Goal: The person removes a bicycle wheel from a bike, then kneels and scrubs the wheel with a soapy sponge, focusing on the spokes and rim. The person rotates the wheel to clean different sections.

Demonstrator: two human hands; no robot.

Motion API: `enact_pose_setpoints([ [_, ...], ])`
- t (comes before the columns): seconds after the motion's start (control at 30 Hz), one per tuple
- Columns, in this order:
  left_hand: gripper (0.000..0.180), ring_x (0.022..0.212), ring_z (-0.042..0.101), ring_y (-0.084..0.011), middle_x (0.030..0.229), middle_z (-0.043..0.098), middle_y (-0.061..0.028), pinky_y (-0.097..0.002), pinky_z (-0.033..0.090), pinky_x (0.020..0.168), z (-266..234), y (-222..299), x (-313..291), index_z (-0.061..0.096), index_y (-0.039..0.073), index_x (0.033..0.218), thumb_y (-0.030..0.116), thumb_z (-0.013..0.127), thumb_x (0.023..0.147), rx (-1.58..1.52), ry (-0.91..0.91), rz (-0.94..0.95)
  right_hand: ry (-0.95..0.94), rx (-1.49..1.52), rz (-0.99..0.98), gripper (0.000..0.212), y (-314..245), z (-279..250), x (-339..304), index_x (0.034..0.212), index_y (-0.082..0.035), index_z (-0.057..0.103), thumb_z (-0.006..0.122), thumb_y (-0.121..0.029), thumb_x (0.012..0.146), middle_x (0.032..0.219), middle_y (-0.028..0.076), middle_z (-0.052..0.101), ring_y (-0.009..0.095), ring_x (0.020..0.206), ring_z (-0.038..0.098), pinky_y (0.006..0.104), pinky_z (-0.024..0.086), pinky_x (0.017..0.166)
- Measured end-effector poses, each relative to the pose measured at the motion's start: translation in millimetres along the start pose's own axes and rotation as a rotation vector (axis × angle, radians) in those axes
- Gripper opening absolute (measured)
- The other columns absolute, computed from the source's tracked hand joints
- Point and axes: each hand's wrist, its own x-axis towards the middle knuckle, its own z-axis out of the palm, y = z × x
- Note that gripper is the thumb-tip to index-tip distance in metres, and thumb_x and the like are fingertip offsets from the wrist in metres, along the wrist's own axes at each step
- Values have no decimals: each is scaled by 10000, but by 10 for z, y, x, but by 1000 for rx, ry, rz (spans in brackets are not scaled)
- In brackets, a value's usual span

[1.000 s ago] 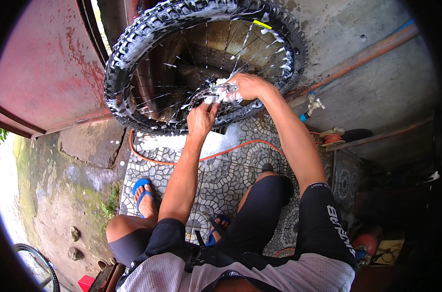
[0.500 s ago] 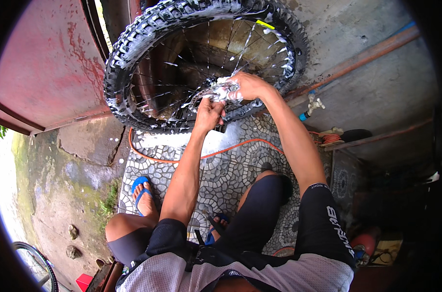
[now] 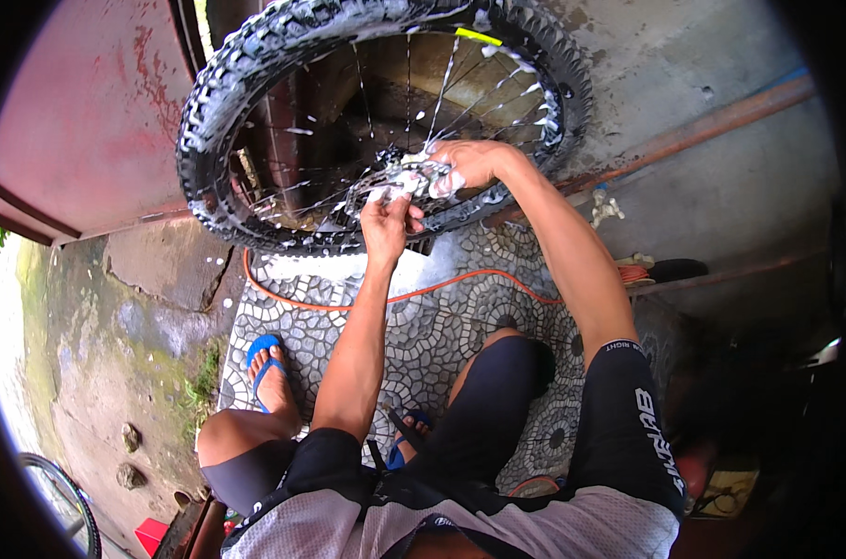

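Note:
A bicycle wheel (image 3: 197, 140) with a knobbly black tyre leans in front of me, streaked with white foam. At its middle, a metal disc (image 3: 372, 186) by the hub is lathered too. My left hand (image 3: 388, 225) pinches the disc's near edge between thumb and fingers. From the right, my right hand (image 3: 471, 164) curls over the foamy hub area, its fingertips partly buried in suds. Whether a small sponge or cloth lies under that foam, I cannot tell. A yellow strip (image 3: 479, 36) marks the rim's far side.
An orange hose (image 3: 442, 279) snakes over the patterned stone tiles (image 3: 302, 326) below the wheel. A tap (image 3: 606, 207) sticks out from the grey wall at right. A red metal panel (image 3: 88, 112) stands at left. Another bicycle wheel (image 3: 64, 484) shows at lower left.
The wheel has shifted slightly left in the view, and its yellow strip has moved left and up. My left hand has gone a little left along with the disc; both hands stay at the hub.

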Motion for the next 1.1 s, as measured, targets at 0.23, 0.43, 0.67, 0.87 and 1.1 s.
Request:
enact_pose_setpoints([
  [0.23,172,547,636,-156,739,699,-94,-288,526,516,66,111,-115,638,15,1166,103,666,1021,-234,88,-43,35,-202,300,448,-379,-77,73,1164,-198,782,770,-485,819,1129,137,777,346,1073,732,484,570,905],
  [0.43,220,520,547,-80,817,698,-42,-239,454,465,-193,958,-661,715,10,1224,114,643,1044,37,427,406,175,-259,292,508,-431,57,122,1239,-200,770,763,-534,855,1413,189,636,406,1240,632,485,503,1048],
  [0.67,239,871,705,-144,1015,755,-134,-255,546,744,-427,3235,44,744,6,1199,164,695,1027,475,652,1097,-20,15,55,573,-215,7,148,1385,-254,695,736,-562,903,1551,147,538,355,1443,471,438,359,1202],
  [0.87,308,893,710,-345,889,719,-159,-453,556,854,196,3389,531,775,44,1019,339,761,930,1026,369,965,-85,-277,282,602,-606,-81,240,1353,-240,715,752,-590,864,1586,139,499,342,1457,468,435,379,1185],
  [1.1,566,1031,669,-363,1051,689,-152,-471,533,893,163,3279,553,717,89,1095,525,865,767,1231,361,1095,144,-269,332,444,-718,-31,179,1176,-199,789,774,-522,872,1096,181,773,406,1067,719,494,551,945],
])
